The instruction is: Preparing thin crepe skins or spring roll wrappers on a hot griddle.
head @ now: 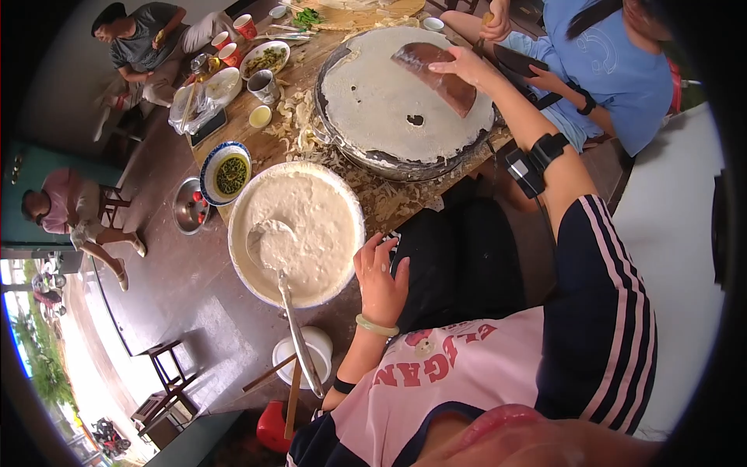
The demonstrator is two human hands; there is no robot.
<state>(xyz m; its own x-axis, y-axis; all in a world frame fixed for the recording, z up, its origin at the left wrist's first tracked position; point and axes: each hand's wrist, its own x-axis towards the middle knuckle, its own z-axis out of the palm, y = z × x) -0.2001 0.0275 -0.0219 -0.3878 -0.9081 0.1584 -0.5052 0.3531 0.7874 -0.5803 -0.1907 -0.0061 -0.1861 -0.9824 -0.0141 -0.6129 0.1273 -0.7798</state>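
My right hand grips a brown half-round scraper at its back edge. The scraper lies against a thin pale sheet of batter that covers a round black griddle; the sheet has a few ragged holes. Beside the right rim of a white basin, my left hand holds nothing, its fingers apart; whether it touches the rim, I cannot tell. Thick whitish batter fills much of the basin. A metal ladle rests in it, its bowl coated and its handle over the near rim.
Batter scraps litter the wooden table. Left of the griddle are a bowl of oil with herbs, a small yellow cup, a metal mug and paper cups. A person in blue sits close at right. A white bucket stands below.
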